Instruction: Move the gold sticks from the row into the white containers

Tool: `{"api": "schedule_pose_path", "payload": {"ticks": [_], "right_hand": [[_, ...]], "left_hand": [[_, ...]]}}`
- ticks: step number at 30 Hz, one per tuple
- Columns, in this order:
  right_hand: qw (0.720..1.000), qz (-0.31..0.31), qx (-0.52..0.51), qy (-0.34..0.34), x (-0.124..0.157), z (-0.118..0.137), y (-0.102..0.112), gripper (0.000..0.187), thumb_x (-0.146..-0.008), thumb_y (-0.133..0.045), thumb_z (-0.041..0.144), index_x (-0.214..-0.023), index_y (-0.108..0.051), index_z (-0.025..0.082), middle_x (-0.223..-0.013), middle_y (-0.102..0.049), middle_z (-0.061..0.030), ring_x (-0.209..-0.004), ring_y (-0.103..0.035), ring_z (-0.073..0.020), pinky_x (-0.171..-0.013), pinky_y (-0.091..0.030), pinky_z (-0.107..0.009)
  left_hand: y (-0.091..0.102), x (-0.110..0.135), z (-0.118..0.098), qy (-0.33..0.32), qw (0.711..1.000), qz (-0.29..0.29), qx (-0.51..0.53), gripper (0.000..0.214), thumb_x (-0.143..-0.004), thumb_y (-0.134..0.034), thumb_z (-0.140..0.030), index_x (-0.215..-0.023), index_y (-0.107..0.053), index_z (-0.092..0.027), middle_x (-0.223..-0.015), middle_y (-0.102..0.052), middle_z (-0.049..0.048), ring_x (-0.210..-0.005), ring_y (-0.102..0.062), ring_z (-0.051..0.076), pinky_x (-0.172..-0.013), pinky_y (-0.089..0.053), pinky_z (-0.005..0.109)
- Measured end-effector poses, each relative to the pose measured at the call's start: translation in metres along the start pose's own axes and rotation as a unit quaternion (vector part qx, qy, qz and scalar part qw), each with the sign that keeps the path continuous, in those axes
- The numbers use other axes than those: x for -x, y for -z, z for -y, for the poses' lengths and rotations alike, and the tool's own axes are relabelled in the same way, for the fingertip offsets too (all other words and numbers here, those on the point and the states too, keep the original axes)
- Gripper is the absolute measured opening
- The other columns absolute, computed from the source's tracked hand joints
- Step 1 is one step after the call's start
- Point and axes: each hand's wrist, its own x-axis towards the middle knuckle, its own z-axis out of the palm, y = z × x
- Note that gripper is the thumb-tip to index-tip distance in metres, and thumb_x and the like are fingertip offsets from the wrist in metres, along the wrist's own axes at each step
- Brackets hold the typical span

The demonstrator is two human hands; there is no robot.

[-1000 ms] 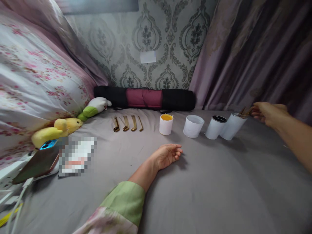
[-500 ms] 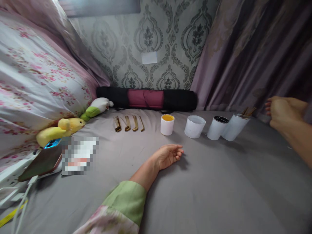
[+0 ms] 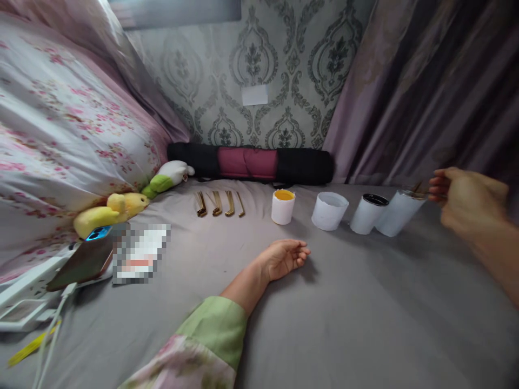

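My left hand point(image 3: 287, 260) lies on the grey sheet point(image 3: 344, 308), palm turned sideways, fingers loosely bent with nothing in them. My right hand point(image 3: 466, 197) is raised at the right, its fingertips close to thin gold-coloured sticks point(image 3: 417, 189). These stand in a tilted white can point(image 3: 399, 216); I see no grip on them. Beside it is a white can with a dark inside point(image 3: 367, 216), then a wider white tub point(image 3: 330, 212) and a white tub with a yellow inside point(image 3: 283, 209). Bunches of thin gold bent rods point(image 3: 217, 204) and a single rod point(image 3: 240, 205) lie further left.
A black and maroon roll point(image 3: 247, 163) lies along the patterned wall. On the left are plush toys point(image 3: 115, 209), a phone point(image 3: 83, 262), a blurred-out packet point(image 3: 141, 254) and a white power strip point(image 3: 28, 294) with cables. Curtains point(image 3: 389, 97) hang at the right.
My right hand has moved left, closer to the sticks in the tilted can. My left hand keeps its pose on the sheet. The view has shifted slightly.
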Motion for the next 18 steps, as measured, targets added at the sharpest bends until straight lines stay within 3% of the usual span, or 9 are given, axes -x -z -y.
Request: {"api": "schedule_pose_path", "payload": {"ticks": [2,8,14,18], "right_hand": [[0.996,0.031,-0.059,-0.059,0.019,0.0,-0.004,0.018,-0.071,-0.044,0.011,-0.055,-0.05,0.017,-0.059,-0.05,-0.0026,-0.042,-0.044,-0.0038,-0.039,-0.033,-0.02],[0.975,0.145,-0.108,-0.132,0.071,-0.024,-0.018,0.009,-0.066,-0.052,0.016,-0.057,-0.055,0.017,-0.059,-0.049,-0.0009,-0.045,-0.045,-0.0051,-0.035,-0.033,-0.016],[0.953,0.238,-0.057,-0.177,0.117,-0.05,-0.037,0.011,-0.068,-0.052,0.024,-0.061,-0.056,0.017,-0.059,-0.051,-0.0005,-0.046,-0.045,-0.0065,-0.037,-0.034,-0.017],[0.942,0.288,-0.026,-0.169,0.138,-0.06,-0.049,0.012,-0.068,-0.051,0.028,-0.063,-0.056,0.019,-0.06,-0.053,0.0,-0.045,-0.045,-0.007,-0.038,-0.034,-0.018]], "left_hand": [[0.0,0.0,0.0,0.002,1.0,-0.004,-0.001,0.007,-0.078,-0.046,-0.011,-0.077,-0.053,-0.009,-0.069,-0.057,0.0065,-0.056,-0.052,0.008,-0.053,-0.038,0.019],[0.0,0.0,-0.001,0.001,1.0,0.001,0.001,0.008,-0.078,-0.046,-0.011,-0.078,-0.053,-0.009,-0.069,-0.058,0.0065,-0.056,-0.052,0.008,-0.053,-0.038,0.02],[0.001,0.0,-0.001,-0.001,1.0,-0.003,0.001,0.007,-0.077,-0.047,-0.01,-0.076,-0.054,-0.009,-0.069,-0.058,0.007,-0.056,-0.052,0.008,-0.053,-0.039,0.019],[0.003,-0.001,0.0,-0.004,1.0,0.009,0.005,0.006,-0.076,-0.05,-0.011,-0.076,-0.055,-0.009,-0.07,-0.059,0.0068,-0.056,-0.053,0.008,-0.053,-0.039,0.018]]}}
